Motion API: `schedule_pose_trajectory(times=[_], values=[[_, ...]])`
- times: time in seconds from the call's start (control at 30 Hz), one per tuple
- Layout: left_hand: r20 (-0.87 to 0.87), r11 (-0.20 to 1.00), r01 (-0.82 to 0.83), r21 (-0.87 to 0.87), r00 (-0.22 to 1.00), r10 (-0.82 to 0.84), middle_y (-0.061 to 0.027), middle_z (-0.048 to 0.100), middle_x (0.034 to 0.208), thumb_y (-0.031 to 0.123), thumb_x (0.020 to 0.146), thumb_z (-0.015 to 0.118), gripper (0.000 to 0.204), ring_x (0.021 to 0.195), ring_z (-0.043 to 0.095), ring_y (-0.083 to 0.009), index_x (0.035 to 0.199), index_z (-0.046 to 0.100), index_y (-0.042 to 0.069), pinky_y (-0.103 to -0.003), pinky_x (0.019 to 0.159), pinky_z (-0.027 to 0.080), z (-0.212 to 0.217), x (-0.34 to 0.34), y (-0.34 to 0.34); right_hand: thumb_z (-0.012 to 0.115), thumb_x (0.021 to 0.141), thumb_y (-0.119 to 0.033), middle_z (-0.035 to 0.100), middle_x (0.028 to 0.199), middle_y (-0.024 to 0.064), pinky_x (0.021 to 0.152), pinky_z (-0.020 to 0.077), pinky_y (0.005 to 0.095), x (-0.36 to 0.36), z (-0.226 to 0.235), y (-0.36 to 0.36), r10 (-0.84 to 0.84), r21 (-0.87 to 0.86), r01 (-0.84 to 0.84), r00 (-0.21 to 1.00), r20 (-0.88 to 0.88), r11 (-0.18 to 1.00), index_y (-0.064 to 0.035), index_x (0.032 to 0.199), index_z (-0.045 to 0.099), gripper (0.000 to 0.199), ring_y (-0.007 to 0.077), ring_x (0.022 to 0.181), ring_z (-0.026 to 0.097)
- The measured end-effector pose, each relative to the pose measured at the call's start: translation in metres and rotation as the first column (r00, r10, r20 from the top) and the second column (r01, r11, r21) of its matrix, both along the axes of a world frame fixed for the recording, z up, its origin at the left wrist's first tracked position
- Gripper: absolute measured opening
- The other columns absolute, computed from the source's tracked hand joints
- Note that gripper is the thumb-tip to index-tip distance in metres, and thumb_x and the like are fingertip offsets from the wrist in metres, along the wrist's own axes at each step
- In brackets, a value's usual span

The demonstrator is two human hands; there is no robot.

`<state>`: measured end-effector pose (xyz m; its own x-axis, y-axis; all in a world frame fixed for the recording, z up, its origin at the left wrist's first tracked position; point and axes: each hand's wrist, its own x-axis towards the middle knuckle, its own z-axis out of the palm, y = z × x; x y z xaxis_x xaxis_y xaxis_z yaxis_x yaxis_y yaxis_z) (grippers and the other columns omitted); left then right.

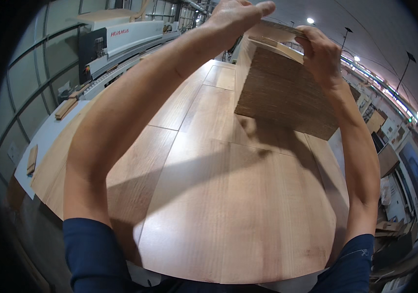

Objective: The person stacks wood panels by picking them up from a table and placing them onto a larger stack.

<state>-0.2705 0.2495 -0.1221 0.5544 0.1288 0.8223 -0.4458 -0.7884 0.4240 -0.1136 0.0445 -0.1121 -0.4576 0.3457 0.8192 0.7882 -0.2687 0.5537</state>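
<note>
Both hands up on tall stack (pixel 287 95) of thin boards; left hand (pixel 235 17) flat on top, right hand (pixel 319 51) pinching top board (pixel 279 46) edge; stack stands on table (pixel 228 205)

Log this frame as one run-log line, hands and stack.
left hand: on top board of stack | right hand: gripping top board's edge | stack of thin wood boards: on wood panels | machine: far left
</note>
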Motion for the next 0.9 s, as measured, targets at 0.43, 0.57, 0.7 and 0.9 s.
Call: schedule_pose_trajectory(times=[0.43, 0.57, 0.7, 0.9], values=[[-0.177, 0.476, -0.124, -0.871, 0.982, -0.069, -0.0163, 0.063, 0.090, 0.003, 0.087, 0.060, 0.012, 0.087, 0.069, -0.0281, 0.096, 0.059, -0.004, -0.048, 0.069, 0.063, -0.115, 0.009, 0.127, 0.062, 0.094, -0.048, 0.045, 0.147, 0.0191, 0.117, 0.0306, 0.0465, 0.029, -0.031, -0.043, -0.194, 0.184, 0.230, 0.962, -0.193, 0.956, -0.0038, 0.147, 0.039, 0.073, 0.0324, 0.138, 0.041], [-0.282, 0.315, -0.253, -0.915, 0.958, -0.051, -0.0181, 0.065, 0.096, 0.004, 0.086, 0.061, 0.017, 0.085, 0.069, -0.0277, 0.101, 0.060, -0.004, -0.045, 0.070, 0.060, -0.160, 0.038, 0.125, 0.050, 0.094, -0.064, 0.029, 0.157, 0.0203, 0.119, 0.0237, 0.0463, 0.144, -0.053, -0.136, -0.084, 0.261, 0.496, 0.571, -0.817, 0.828, 0.0012, 0.151, 0.030, 0.089, 0.0337, 0.145, 0.027], [-0.233, 0.210, -0.208, -0.955, 0.967, -0.102, -0.0181, 0.065, 0.096, 0.005, 0.092, 0.059, 0.018, 0.083, 0.069, -0.0324, 0.108, 0.057, -0.004, -0.051, 0.066, 0.060, -0.184, 0.078, 0.145, 0.047, 0.094, -0.068, 0.031, 0.149, 0.0147, 0.111, 0.0306, 0.0435, 0.215, -0.092, -0.170, 0.410, 0.410, 0.019, -0.082, -0.909, 0.912, -0.0034, 0.145, 0.037, 0.083, 0.0291, 0.136, 0.035], [-0.255, 0.322, -0.164, -0.932, 0.931, -0.263, -0.0158, 0.062, 0.091, 0.005, 0.090, 0.058, 0.013, 0.077, 0.066, -0.0326, 0.100, 0.059, -0.002, -0.051, 0.060, 0.060, -0.189, 0.095, 0.143, 0.048, 0.095, -0.067, 0.062, 0.114, 0.0014, 0.067, 0.0489, 0.0316, 0.213, -0.134, -0.138, 0.634, 0.649, -0.014, -0.203, -0.746, 0.760, -0.0108, 0.129, 0.053, 0.066, 0.0121, 0.078, 0.059]])
